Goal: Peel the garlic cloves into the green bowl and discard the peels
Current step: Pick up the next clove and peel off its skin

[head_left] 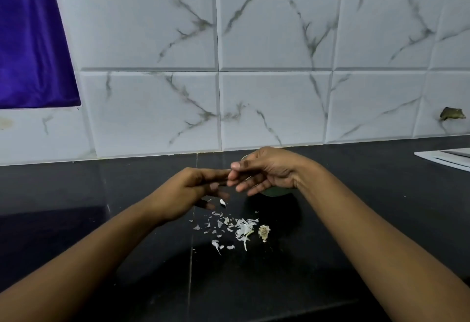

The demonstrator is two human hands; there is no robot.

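Since both hands meet right over the green bowl (276, 191), I take it that whatever comes free of its skin is meant to drop straight in. The bowl sits on the black counter (356, 220) close to the wall, and the right hand (267, 171) covers most of it, so I can't see any cloves inside. The left hand (188, 189) reaches across toward the right hand's fingertips, which are bunched against it. It is blurred there. Whether a clove is pinched between them, or the fingers are only rubbing off clinging skin, I cannot tell for either hand. One white scrap (223, 202) shows just below the left fingers, apart from the rest. The peels (241, 229) lie scattered on the counter on the near side of the bowl, with the dry root stub (264, 232) just beside them on the right. They are kept out of the bowl and handy for sweeping up, which I'd judge is the job left to do.

The counter is glossy dark stone with a thin seam running toward the person. Behind it rises a wall of white tiles (274, 29) veined in grey, with a chipped spot (452, 113) at the far right. A purple cloth (33, 42) hangs at the upper left, and a flat white board (445, 160) lies at the counter's right edge.
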